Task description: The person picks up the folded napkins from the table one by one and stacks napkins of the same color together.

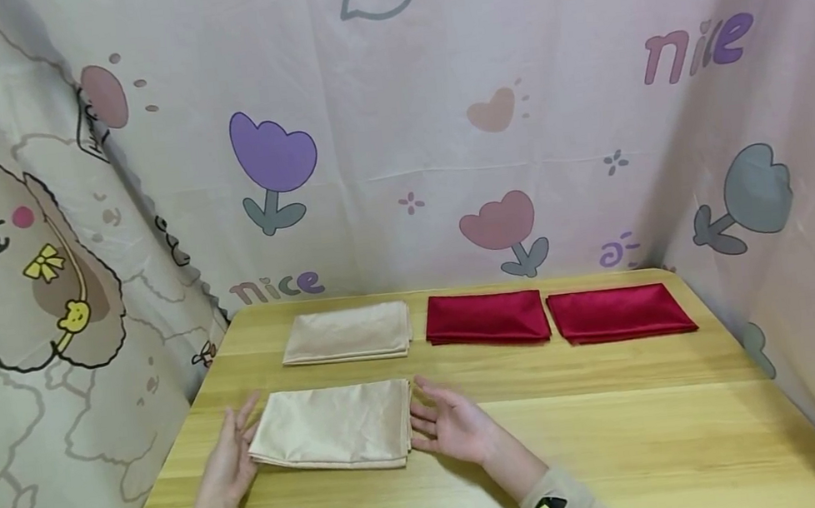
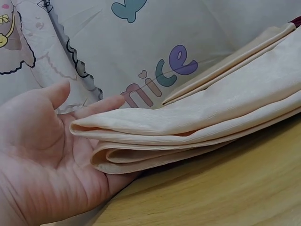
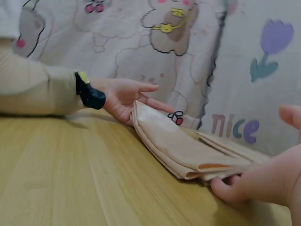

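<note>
A folded cream satin cloth [image 1: 332, 426] spans the space between both hands, with its layered folds showing at the ends. My left hand [image 1: 224, 468] is at its left end, palm up. In the left wrist view, the fingers of that hand [image 2: 61, 155] reach beneath the folded edge, and the thumb stands away from the cloth. At the right end, my right hand [image 1: 457, 426] has its fingers against and under the edge. Its thumb is raised off the cloth in the right wrist view. The cloth's left end [image 3: 143, 115] is lifted above the table there.
Behind lies a second folded cream cloth [image 1: 346, 334]. Two folded dark red cloths, one in the middle [image 1: 486, 319] and one on the right [image 1: 620, 314], continue that row along the back of the wooden table [image 1: 626, 447]. Printed curtains [image 1: 392, 121] hang behind and on both sides.
</note>
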Action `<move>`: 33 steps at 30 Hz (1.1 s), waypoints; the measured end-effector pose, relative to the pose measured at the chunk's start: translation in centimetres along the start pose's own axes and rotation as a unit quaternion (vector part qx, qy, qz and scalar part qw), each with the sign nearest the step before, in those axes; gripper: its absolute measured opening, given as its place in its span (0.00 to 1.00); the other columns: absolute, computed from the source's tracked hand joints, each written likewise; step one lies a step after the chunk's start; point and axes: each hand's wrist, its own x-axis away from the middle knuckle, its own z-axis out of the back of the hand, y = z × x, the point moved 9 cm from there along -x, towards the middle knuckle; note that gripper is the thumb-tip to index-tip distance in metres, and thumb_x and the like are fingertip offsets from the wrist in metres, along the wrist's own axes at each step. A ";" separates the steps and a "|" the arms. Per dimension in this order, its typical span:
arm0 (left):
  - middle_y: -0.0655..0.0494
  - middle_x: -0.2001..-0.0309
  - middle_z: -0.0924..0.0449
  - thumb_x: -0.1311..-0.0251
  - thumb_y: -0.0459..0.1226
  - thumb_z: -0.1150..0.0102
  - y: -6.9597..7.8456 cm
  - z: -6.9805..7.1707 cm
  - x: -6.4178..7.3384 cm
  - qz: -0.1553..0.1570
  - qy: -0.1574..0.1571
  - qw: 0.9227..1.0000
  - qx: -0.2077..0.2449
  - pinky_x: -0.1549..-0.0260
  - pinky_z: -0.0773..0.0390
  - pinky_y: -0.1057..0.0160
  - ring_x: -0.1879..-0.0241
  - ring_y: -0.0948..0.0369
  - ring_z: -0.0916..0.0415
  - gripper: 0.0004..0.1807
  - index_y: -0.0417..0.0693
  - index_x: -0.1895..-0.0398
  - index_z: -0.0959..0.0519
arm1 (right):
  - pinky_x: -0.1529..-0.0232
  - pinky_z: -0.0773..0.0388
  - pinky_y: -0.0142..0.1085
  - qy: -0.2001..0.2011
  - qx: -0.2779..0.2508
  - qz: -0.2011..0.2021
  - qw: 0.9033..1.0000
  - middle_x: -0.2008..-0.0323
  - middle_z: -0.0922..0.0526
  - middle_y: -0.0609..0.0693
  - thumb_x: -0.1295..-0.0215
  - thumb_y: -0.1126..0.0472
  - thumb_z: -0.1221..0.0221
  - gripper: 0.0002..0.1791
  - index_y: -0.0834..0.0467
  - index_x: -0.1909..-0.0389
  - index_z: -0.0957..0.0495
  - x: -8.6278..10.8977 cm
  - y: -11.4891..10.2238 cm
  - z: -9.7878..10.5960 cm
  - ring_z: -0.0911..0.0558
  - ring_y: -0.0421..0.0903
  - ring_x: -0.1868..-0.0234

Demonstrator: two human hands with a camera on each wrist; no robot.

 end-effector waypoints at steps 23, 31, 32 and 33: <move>0.49 0.20 0.65 0.27 0.60 0.71 -0.8 0.1 -0.6 0.026 0.032 0.995 -0.095 0.49 0.28 0.79 0.33 0.69 0.38 0.37 0.52 0.22 0.52 | 0.35 0.35 0.46 0.059 0.022 0.033 0.997 0.24 0.53 0.65 0.25 0.60 0.59 0.36 0.49 0.22 0.63 -1.3 -0.7 -0.1 0.39 0.58 0.30; 0.53 0.20 0.63 0.28 0.60 0.69 -0.9 -0.1 -0.8 0.025 0.033 0.992 -0.120 0.50 0.31 0.82 0.23 0.55 0.56 0.37 0.52 0.22 0.50 | 0.53 0.32 0.34 0.075 0.125 0.055 0.988 0.44 0.25 0.51 0.28 0.61 0.52 0.35 0.51 0.23 0.51 -2.0 -1.1 -0.3 0.27 0.41 0.55; 0.53 0.20 0.63 0.28 0.61 0.69 -1.0 0.0 -0.8 0.026 0.034 0.992 -0.120 0.50 0.31 0.83 0.23 0.55 0.56 0.37 0.52 0.22 0.50 | 0.52 0.32 0.34 0.076 0.138 0.056 0.986 0.43 0.26 0.52 0.29 0.61 0.50 0.34 0.51 0.24 0.49 -2.0 -1.2 -0.3 0.27 0.41 0.54; 0.53 0.20 0.63 0.28 0.61 0.69 -1.0 0.0 -0.8 0.027 0.036 0.992 -0.121 0.50 0.31 0.83 0.23 0.55 0.56 0.37 0.52 0.22 0.50 | 0.50 0.33 0.34 0.074 0.152 0.059 0.984 0.39 0.28 0.54 0.29 0.60 0.49 0.34 0.52 0.24 0.47 -2.0 -1.3 -0.5 0.27 0.42 0.52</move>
